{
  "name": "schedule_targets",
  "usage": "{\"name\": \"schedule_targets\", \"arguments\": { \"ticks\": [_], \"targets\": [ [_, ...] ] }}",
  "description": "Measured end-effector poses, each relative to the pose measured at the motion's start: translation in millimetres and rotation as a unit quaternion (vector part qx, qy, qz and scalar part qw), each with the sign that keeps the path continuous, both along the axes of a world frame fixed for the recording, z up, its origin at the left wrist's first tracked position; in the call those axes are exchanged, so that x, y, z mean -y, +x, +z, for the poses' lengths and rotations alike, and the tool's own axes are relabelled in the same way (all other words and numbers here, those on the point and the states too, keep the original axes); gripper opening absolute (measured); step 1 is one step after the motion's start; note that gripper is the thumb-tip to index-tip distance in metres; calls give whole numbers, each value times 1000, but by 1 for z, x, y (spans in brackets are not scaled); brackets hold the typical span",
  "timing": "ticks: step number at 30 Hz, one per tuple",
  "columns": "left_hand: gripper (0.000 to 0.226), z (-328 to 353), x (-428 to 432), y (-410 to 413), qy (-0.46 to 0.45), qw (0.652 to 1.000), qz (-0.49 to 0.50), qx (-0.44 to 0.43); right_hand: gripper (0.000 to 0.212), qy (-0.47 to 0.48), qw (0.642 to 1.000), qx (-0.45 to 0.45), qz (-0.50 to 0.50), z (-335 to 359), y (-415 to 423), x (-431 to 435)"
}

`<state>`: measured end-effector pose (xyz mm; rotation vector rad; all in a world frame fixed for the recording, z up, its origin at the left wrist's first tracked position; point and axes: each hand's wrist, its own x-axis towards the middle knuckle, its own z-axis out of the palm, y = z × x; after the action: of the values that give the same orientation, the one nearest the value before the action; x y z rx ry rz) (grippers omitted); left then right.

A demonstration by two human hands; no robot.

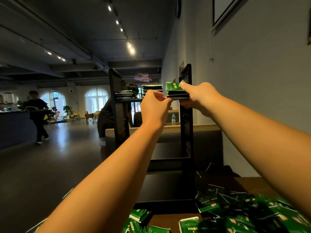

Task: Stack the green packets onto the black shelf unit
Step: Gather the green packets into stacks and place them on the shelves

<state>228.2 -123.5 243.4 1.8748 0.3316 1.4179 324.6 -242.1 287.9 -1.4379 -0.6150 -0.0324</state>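
Observation:
The black shelf unit (186, 118) stands in front of me on a brown table, with perforated side panels. On its top shelf lie a dark stack at the left (125, 95) and a green stack in the middle (152, 88). My right hand (196, 96) grips a stack of green packets (174, 91) at the shelf's right end, thumb on top, fingers underneath. My left hand (154, 106) pinches the stack's lower left edge with curled fingers. Many loose green packets (235, 214) lie heaped on the table below my arms.
A grey wall runs along the right. Behind the shelf a person bends over near a low counter holding a water bottle (173, 118). Another person (37, 115) walks across the open floor at the left beside a dark counter. The lower black shelves (168, 187) hold nothing.

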Motion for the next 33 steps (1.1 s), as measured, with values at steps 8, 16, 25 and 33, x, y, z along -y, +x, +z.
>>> {"name": "schedule_targets", "arguments": {
  "ticks": [8, 16, 25, 33],
  "targets": [
    [22, -3, 4, 18, -28, 999, -31, 30, 44, -30, 998, 56, -28, -15, 26, -10],
    [47, -14, 6, 26, 41, 999, 7, -3, 39, -118, 971, 156, -138, -24, 40, -17],
    [60, -13, 1, 33, 71, 993, -6, -89, 49, -130, 953, 167, -216, -22, 44, -25],
    [68, -7, 4, 27, 77, 989, -40, -124, 52, -117, 957, 161, -213, -17, 40, -29]
  ]
}}
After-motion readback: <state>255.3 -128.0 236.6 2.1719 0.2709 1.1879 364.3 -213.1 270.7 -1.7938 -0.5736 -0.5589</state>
